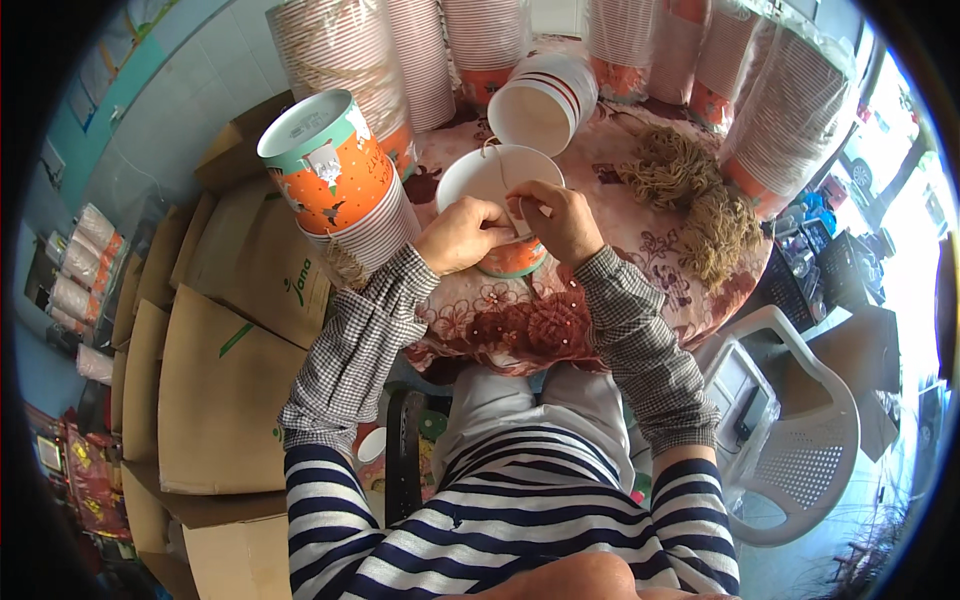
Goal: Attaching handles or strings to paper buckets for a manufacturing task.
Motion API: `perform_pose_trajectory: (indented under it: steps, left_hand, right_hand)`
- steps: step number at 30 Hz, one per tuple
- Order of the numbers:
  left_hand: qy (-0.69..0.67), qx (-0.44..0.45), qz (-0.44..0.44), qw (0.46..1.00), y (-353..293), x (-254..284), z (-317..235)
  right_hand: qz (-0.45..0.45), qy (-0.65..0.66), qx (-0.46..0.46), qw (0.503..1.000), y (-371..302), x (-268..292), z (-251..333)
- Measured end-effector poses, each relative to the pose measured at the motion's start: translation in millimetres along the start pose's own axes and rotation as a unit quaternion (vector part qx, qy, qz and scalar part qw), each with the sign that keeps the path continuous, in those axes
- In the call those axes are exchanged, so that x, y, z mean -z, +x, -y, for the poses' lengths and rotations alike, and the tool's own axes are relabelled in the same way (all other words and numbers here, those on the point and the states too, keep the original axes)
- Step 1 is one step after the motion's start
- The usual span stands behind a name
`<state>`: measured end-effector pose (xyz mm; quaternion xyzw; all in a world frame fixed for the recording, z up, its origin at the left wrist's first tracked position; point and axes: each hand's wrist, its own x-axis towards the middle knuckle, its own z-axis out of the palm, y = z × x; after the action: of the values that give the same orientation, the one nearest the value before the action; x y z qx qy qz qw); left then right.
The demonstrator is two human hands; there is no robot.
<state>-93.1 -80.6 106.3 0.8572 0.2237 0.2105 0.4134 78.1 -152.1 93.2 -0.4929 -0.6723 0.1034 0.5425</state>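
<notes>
Here the tub stands mouth up, axis vertical, left hand gripping its rim, right hand pinching cord.

The left hand and right hand obscure part of the near rim of the paper bucket. Contact with the thin cord is too small to resolve. The upper edge truncates the wrapped stacks.
</notes>
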Motion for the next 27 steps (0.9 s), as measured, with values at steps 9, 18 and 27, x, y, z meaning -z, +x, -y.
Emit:
perform_pose_trajectory:
  steps: [9,18,27]
  left_hand:
    - [0.104,-0.129,-0.222,0.961,1,-18,-8]
    - [0.021,-0.120,-0.285,0.951,2,-30,-4]
    - [-0.164,-0.066,-0.168,0.970,4,-35,-6]
  right_hand:
    - [0.122,0.021,-0.095,0.988,5,18,-2]
    - [0.053,-0.011,-0.076,0.996,-2,9,-4]
    - [-0.048,0.174,-0.132,0.975,-5,-4,-11]
